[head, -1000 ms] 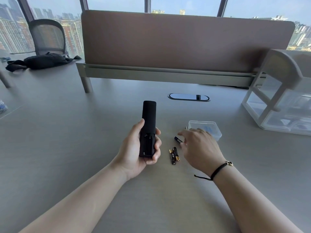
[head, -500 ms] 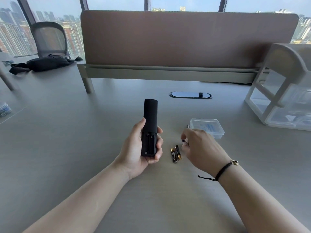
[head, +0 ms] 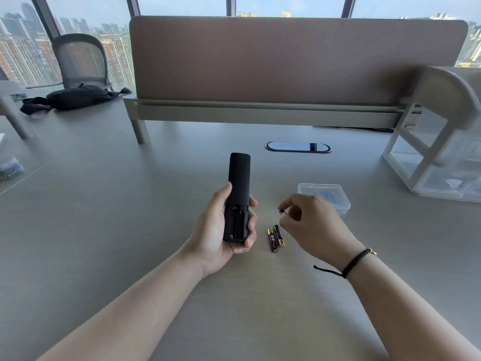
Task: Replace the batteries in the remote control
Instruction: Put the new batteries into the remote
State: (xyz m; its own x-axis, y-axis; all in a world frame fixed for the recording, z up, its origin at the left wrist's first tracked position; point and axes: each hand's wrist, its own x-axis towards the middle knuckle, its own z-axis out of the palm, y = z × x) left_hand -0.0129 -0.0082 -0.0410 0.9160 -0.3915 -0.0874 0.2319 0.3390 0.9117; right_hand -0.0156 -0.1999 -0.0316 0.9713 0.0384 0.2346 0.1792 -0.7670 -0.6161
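Head view: remote (head: pixel 238 194) gripped in left hand (head: pixel 221 230), back up, cover off, bay seen empty. Small dark battery (head: pixel 281 212) pinched in right hand (head: pixel 309 225), lifted clear of desk (head: pixel 130 230), near remote. Two batteries (head: pixel 275 237) left lying between hands. Clear box (head: pixel 325 198) parked behind. Judged about midway: old cells out, none seated, cover still to be refitted.

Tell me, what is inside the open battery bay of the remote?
The bay of the remote shows only contact springs, no batteries. The left hand hides its sides.
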